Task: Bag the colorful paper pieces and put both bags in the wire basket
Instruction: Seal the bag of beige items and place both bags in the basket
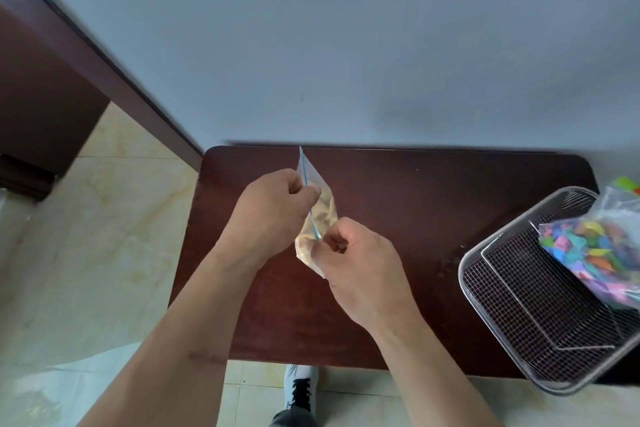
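Note:
A clear zip bag (pixel 323 211) with a blue seal strip hangs above the dark wooden table (pixel 415 204), holding pale yellowish pieces. My left hand (pixel 273 215) pinches the seal near its upper part. My right hand (pixel 360 270) pinches the seal's lower end and covers the bag's bottom. At the right, a wire basket (pixel 512 302) sits on the table's corner. A second clear bag (pixel 595 246) full of colorful paper pieces lies in it, leaning over the basket's far rim.
A pale wall rises behind the table. Tiled floor lies to the left and in front, with my white shoe (pixel 300 388) below the table edge. Dark wooden furniture (pixel 41 94) stands at the far left. The basket overhangs the table's front right corner.

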